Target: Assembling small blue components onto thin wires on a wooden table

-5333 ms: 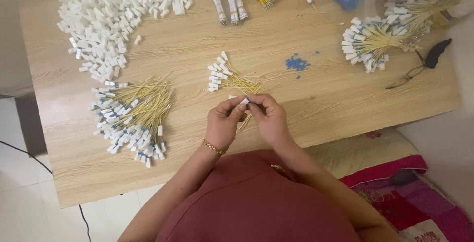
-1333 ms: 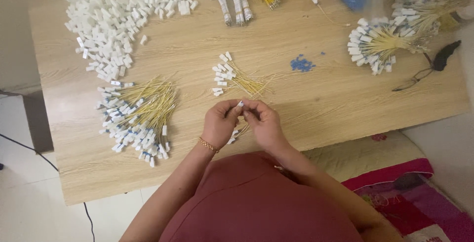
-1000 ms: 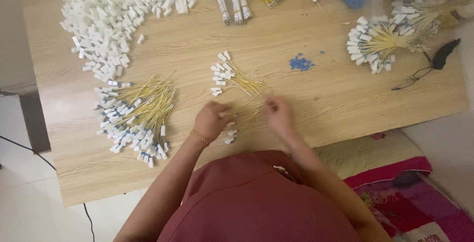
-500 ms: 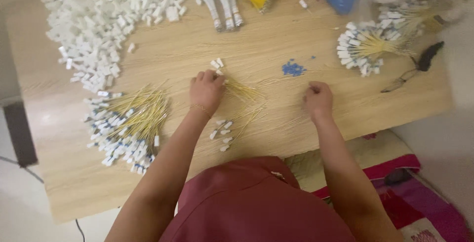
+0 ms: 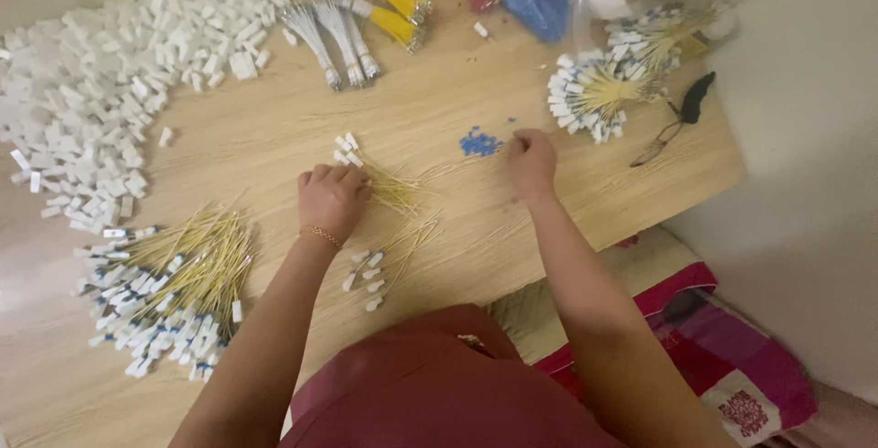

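Note:
My left hand (image 5: 331,197) rests curled on a small bundle of thin yellow wires with white connector ends (image 5: 370,174) in the middle of the wooden table (image 5: 274,128); whether it grips them I cannot tell. My right hand (image 5: 530,161) reaches to the right, its fingertips pinched beside a little cluster of small blue pieces (image 5: 478,144). Whether it holds one is hidden. A second small bunch of yellow wires with white ends (image 5: 384,261) lies near the front edge, between my arms.
A big heap of white plastic connectors (image 5: 110,91) fills the far left. A large bundle of finished yellow wires (image 5: 169,297) lies at left front, another (image 5: 599,96) at right. White and yellow cable bundles (image 5: 366,18), a blue bag (image 5: 540,5) and black pliers (image 5: 686,110) sit at the back.
My hands, held together over one wire near the front edge, have parted. The left went forward onto the centre bundle, the right out to the blue pieces. A small wire bunch now lies at the front.

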